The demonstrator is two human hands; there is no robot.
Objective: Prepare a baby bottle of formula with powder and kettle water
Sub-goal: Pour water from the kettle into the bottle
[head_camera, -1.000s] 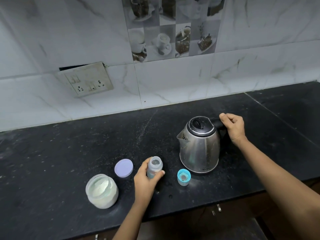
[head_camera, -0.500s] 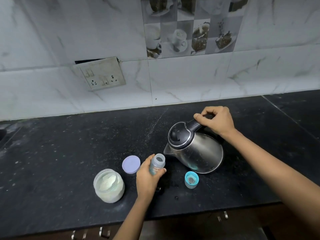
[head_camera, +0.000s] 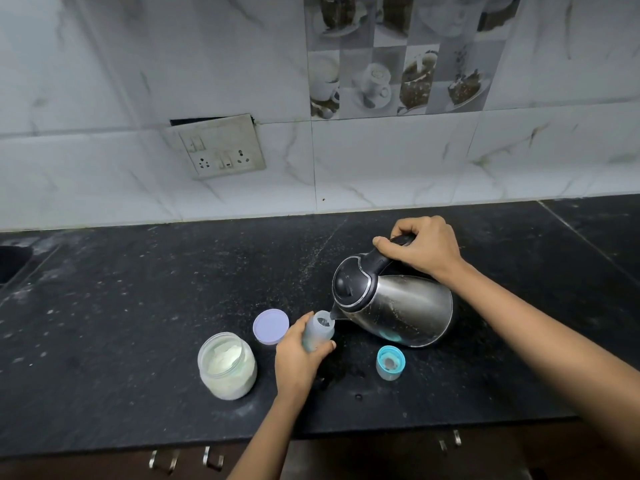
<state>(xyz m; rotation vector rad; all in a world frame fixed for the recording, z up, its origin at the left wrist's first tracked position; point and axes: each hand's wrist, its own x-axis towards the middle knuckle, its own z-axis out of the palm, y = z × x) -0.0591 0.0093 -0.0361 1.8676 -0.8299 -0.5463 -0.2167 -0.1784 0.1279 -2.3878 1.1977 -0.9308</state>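
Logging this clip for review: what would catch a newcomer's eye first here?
The tilted steel kettle, gripped by the right hand, has its spout at the mouth of the small bottle the left hand holds, mid-counter. Left of them stands an open jar of powder, a lilac lid lying beside it.

The left hand [head_camera: 298, 358] hides the bottle's [head_camera: 322, 332] lower half.

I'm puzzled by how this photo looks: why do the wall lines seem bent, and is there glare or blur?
Head view: the wide-angle lens bows the tile lines and the countertop edge. Head view: light is dim and even, shadows soft. Head view: the steel kettle shows no harsh glare, only a teal patch near the teal cap. Head view: the picture tiles at the top look soft.
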